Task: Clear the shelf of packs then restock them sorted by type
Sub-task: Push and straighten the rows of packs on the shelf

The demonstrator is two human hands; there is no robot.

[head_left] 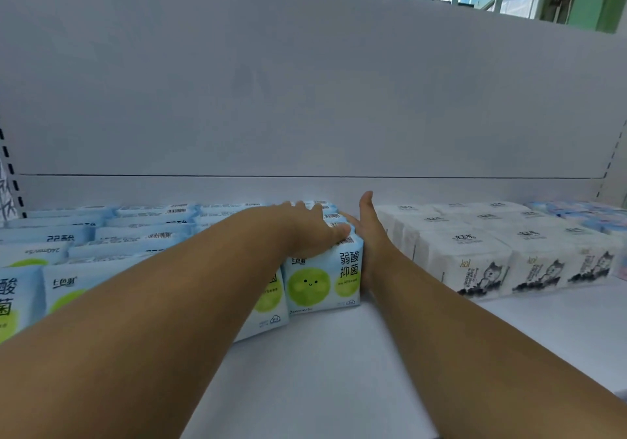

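Both bare forearms are stretched forward and converge toward the middle. The left hand (307,231) is laid palm down, fingers spread and almost straight, the fingertips bent slightly over an edge. The right hand (369,235) is held on its edge, palm turned leftward, fingers straight and together, pointing away. The two hands are nearly touching.

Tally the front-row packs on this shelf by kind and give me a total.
Blue packs with green circles: 4 showing; the forearm may hide more
White packs with cat drawing: 3
Total: 7 showing
Pastel packs at the far right are too blurred to count.
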